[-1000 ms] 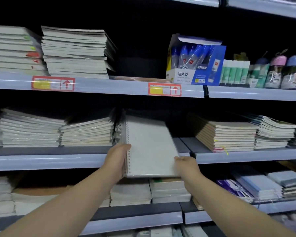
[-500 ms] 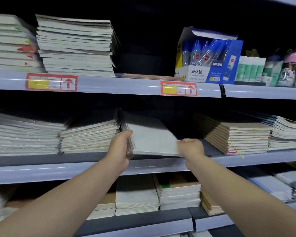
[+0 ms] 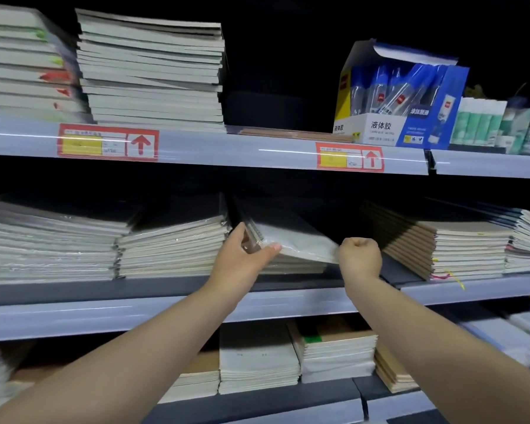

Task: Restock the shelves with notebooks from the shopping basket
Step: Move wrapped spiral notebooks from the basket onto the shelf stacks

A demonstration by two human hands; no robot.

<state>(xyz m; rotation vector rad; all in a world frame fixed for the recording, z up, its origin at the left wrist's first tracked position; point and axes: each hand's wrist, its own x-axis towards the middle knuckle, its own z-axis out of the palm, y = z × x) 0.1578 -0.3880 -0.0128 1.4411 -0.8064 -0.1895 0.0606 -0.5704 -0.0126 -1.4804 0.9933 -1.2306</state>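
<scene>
A white spiral notebook (image 3: pixel 300 240) in clear wrap lies nearly flat inside the middle shelf (image 3: pixel 166 307), resting on a low stack there. My left hand (image 3: pixel 242 258) grips its spiral corner at the front left, thumb on top. My right hand (image 3: pixel 360 255) is curled in a fist against the notebook's front right corner. The shopping basket is out of view.
Tall notebook stacks (image 3: pixel 172 249) flank the gap on the left and brown-edged stacks (image 3: pixel 459 246) on the right. The upper shelf holds more stacks (image 3: pixel 153 75), a blue glue box (image 3: pixel 401 96) and glue sticks (image 3: pixel 478 120). The lower shelf holds stacks (image 3: pixel 257 359).
Both hands have pushed the notebook from tilted up in front of the shelf down and further into the middle shelf, where it now lies almost flat. The view has moved closer.
</scene>
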